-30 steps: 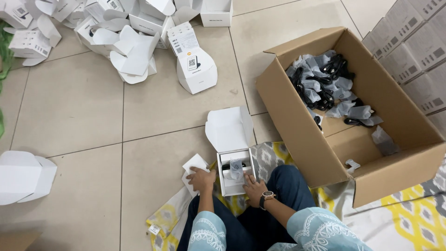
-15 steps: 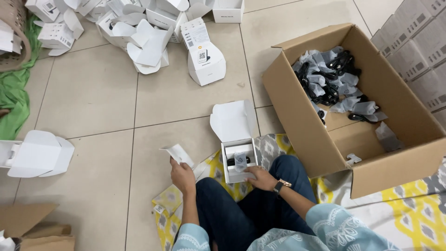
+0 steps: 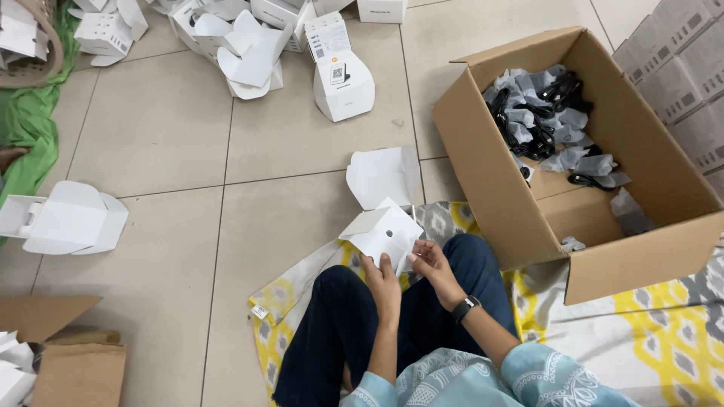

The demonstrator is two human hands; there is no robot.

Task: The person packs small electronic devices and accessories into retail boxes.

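As you sit cross-legged on the yellow patterned mat [image 3: 664,332], the head view shows both your hands meeting just in front of your knees. Your left hand [image 3: 385,280] grips the lower edge of a white card insert [image 3: 383,232], fingers closed on it from below, so the piece stands tilted up toward you. Your right hand [image 3: 428,260] pinches the insert's right-hand edge with its fingertips; a dark watch sits on that wrist. Held by two edges like this, the insert stays flat and steady, and it covers the body of the small white box [image 3: 382,175], whose open lid stands up just behind it on the tiled floor [image 3: 188,136]. Whether the insert already sits in the box or hovers above it, you cannot tell from here.

To your right, within arm's reach, a large cardboard carton [image 3: 520,203] stands open, with black cables in clear bags [image 3: 547,124] heaped at its far end. Stacked grey boxes [image 3: 679,68] rise beyond it. Across the floor ahead lies a scatter of open white boxes [image 3: 249,45]; another open white box [image 3: 64,218] lies apart at your left, near a green cloth [image 3: 26,128].
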